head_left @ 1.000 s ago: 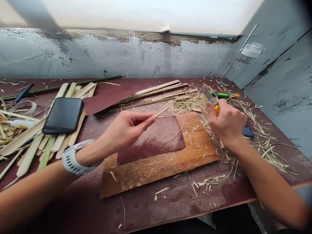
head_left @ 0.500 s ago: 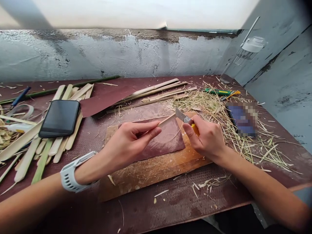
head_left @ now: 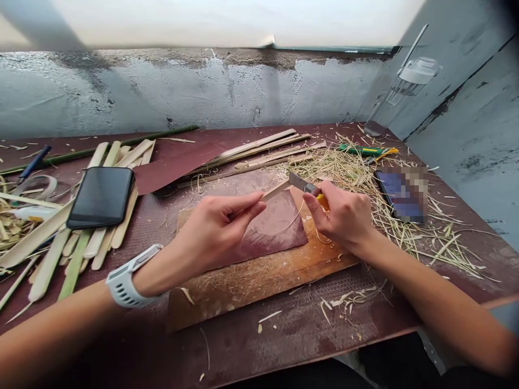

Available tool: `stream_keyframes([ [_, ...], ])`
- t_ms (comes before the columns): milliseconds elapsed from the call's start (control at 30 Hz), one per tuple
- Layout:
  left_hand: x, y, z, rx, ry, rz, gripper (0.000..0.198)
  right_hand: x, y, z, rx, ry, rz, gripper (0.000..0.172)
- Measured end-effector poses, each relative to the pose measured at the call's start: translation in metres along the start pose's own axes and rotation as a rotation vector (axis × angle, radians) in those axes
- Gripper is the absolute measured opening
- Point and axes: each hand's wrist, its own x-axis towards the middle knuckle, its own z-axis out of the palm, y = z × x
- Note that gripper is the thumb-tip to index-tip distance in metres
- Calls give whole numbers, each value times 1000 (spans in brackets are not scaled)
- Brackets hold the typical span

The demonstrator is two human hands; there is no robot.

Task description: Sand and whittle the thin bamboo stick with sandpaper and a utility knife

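My left hand [head_left: 229, 221], a pale watch on its wrist, pinches a thin bamboo strip [head_left: 276, 190] whose far end points up and right. In my right hand [head_left: 340, 213] is a yellow utility knife [head_left: 323, 201], fingers closed around the handle. Its blade [head_left: 298, 181] meets the tip of the strip. Under both hands lie a dark red sandpaper sheet [head_left: 279, 240] and a brown wooden board [head_left: 227, 292]. A thin curled shaving [head_left: 284, 227] rests over the sheet. My palm hides the strip's near end.
Bamboo shavings [head_left: 357, 186] heap at the right beside a phone [head_left: 399, 194] and a green cutter [head_left: 357, 149]. At the left, another phone [head_left: 100, 195] lies on flat bamboo slats [head_left: 48, 265]. More strips [head_left: 259, 146] lie at the back, near a clear lidded cup [head_left: 413, 81].
The knife and strip have shifted slightly left, and the blade is tilted flatter across the strip's tip. Both hands keep their holds. The view has moved a little.
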Motion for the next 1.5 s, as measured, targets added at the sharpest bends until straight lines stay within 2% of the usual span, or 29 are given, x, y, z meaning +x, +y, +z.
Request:
stream_keyframes([
  [67, -2, -3, -4, 112, 31, 77, 29, 5, 8, 0, 21, -13, 47, 51],
  [133, -3, -6, -10, 259, 96, 143, 32, 11, 22, -3, 39, 16, 158, 51],
  [200, -3, -8, -18, 365, 151, 177, 35, 15, 35, -9, 12, 112, 289, 50],
  [267, -1, -9, -22, 359, 146, 188, 33, 15, 38, -14, 26, 152, 324, 48],
  [467, 0, -8, -11, 202, 64, 206, 31, -3, 3, -13, 205, 16, 71, 43],
  [667, -7, -1, -1, 154, 43, 202, 28, -11, -15, -11, 186, -12, -20, 43],
  [767, -10, -1, 0, 182, 21, 201, 30, -10, -16, -9, 162, 0, -23, 44],
  [833, -11, -1, -1, 191, 15, 205, 30, -5, -4, -7, 107, -5, 33, 47],
  [900, -11, -1, -3, 183, 14, 205, 28, 4, 18, -7, 48, -24, 165, 51],
  [967, -10, -1, -5, 171, 26, 203, 27, 12, 41, -12, -17, 46, 370, 56],
  [1033, -6, -3, -5, 190, 44, 205, 26, 17, 53, -18, 8, 119, 435, 53],
  [1067, -5, -4, -4, 203, 40, 233, 25, 17, 53, -20, 90, 109, 415, 50],
  [1167, -2, -11, 3, 291, -71, 245, 28, 11, 40, -15, 415, -12, 299, 44],
  [1267, -3, -16, 8, 398, -167, 238, 31, 3, 28, -1, 668, -25, 232, 33],
  [1333, -5, -18, 8, 426, -177, 250, 32, 0, 26, 8, 687, -64, 181, 26],
  [1433, -6, -19, 6, 440, -168, 268, 32, 0, 25, 11, 553, -173, 107, 22],
  [1500, -7, -18, 4, 443, -152, 287, 31, 0, 23, 8, 438, -157, 81, 22],
])
